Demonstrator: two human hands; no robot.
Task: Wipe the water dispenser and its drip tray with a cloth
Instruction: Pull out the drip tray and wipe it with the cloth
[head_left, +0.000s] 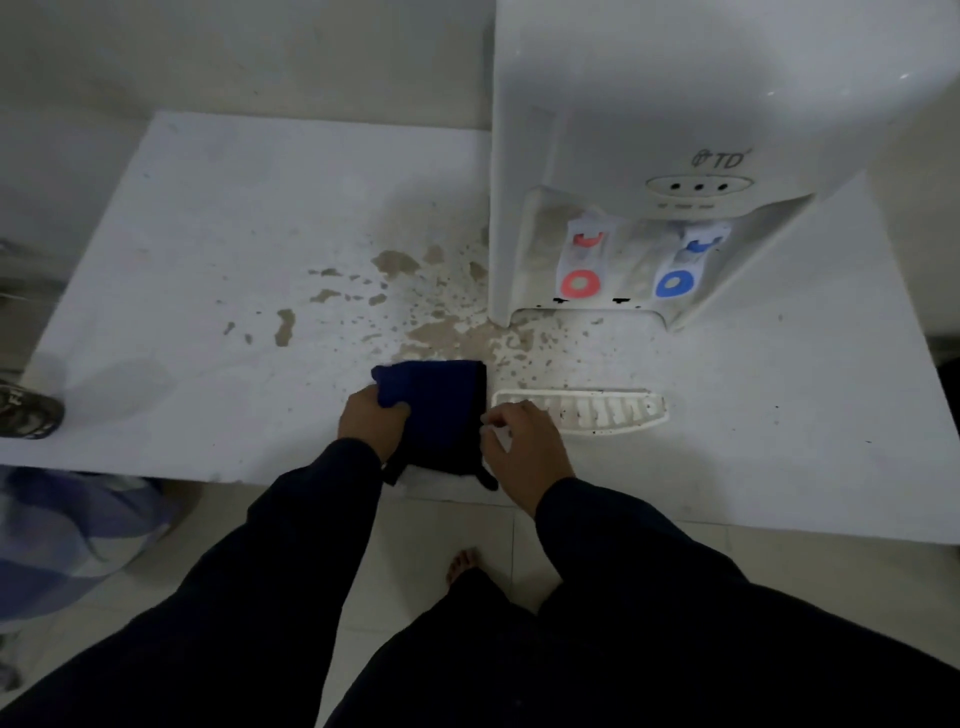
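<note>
A white water dispenser (675, 104) stands at the back right of a white table (208, 234), with a red tap (581, 283) and a blue tap (674, 283) in its recess. Its white slotted drip tray (597, 410) lies detached on the table in front of it. A dark blue cloth (441, 410) lies folded on the table just left of the tray. My left hand (371, 423) grips the cloth's left edge. My right hand (524, 452) pinches its right edge, right beside the tray's left end.
Brownish puddles and splashes (415, 312) spread over the table left of and in front of the dispenser. A metal object (28, 413) sits at the table's left edge. Striped fabric (67, 530) lies below the table at left. My bare foot (462, 564) stands on the tiled floor.
</note>
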